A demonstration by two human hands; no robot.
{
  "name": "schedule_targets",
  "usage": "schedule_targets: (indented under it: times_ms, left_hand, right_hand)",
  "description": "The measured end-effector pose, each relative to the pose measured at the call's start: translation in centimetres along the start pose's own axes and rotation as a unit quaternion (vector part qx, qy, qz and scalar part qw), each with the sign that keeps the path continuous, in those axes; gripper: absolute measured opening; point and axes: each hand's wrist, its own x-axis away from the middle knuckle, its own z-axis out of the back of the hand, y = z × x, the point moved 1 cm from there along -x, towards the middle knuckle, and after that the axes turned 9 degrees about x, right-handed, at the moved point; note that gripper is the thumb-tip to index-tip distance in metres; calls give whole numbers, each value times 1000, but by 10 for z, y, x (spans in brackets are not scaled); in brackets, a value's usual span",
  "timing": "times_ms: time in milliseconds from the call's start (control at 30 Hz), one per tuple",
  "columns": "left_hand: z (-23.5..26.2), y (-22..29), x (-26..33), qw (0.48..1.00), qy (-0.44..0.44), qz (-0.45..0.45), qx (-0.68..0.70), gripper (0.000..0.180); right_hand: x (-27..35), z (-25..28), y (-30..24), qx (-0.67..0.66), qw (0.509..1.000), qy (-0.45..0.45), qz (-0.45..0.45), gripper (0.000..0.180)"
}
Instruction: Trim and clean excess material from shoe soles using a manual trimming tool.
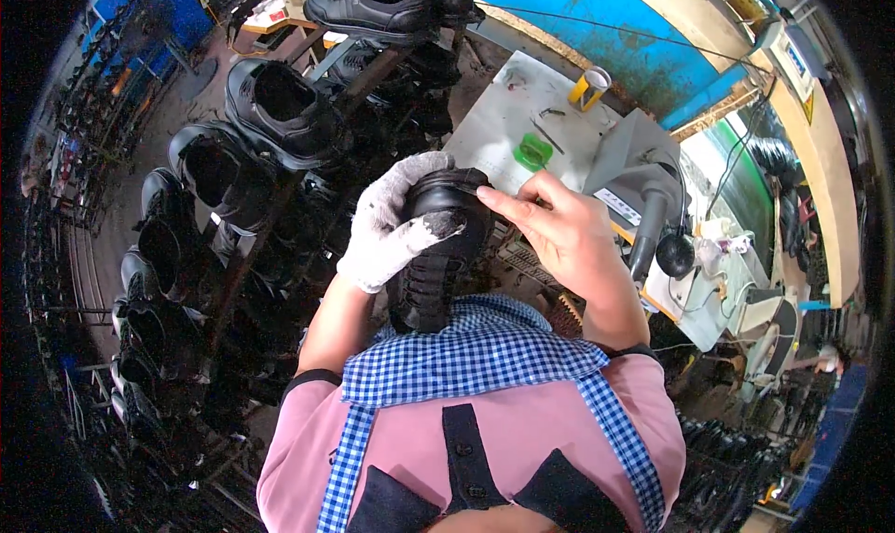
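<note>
A black lace-up shoe [438, 244] is held up in front of my chest, its rounded toe pointing away from me and its laced part toward me. My left hand [392, 225], in a white knitted glove with dark stains at the thumb, wraps round the shoe's left side, the thumb lying across the upper behind the toe cap. At the toe's right edge is my right hand [559, 230], bare, with its index fingertip against the shoe and the other fingers curled in. Whatever those fingers pinch, if anything, is too small to make out.
To my left a rack carries several black shoes [284, 114]. Ahead is a white worktable [489, 114] with a green object [533, 151], a yellow roll-shaped container [589, 88] and a thin tool [548, 136]. A grey machine [639, 165] stands at the right.
</note>
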Motion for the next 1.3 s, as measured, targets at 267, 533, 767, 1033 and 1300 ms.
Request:
schedule_targets:
  times_ms: [267,533,767,1033,1300]
  left_hand:
    - [-2,-1,2,1000,8,14,4,71]
    - [-4,0,2,999,19,31,-15,74]
    - [-3,-4,2,1000,2,15,3,66]
    - [-4,-11,2,999,-5,32,38,66]
    - [-6,-11,0,999,-1,35,22,66]
  right_hand:
    - [0,-5,0,-23,1000,3,-5,45]
    - [2,-14,5,-45,999,8,-24,43]
    - [2,-12,5,-61,998,-1,-12,43]
    - [6,-12,10,-114,993,-4,-19,42]
    - [13,1,17,-89,995,-25,-36,37]
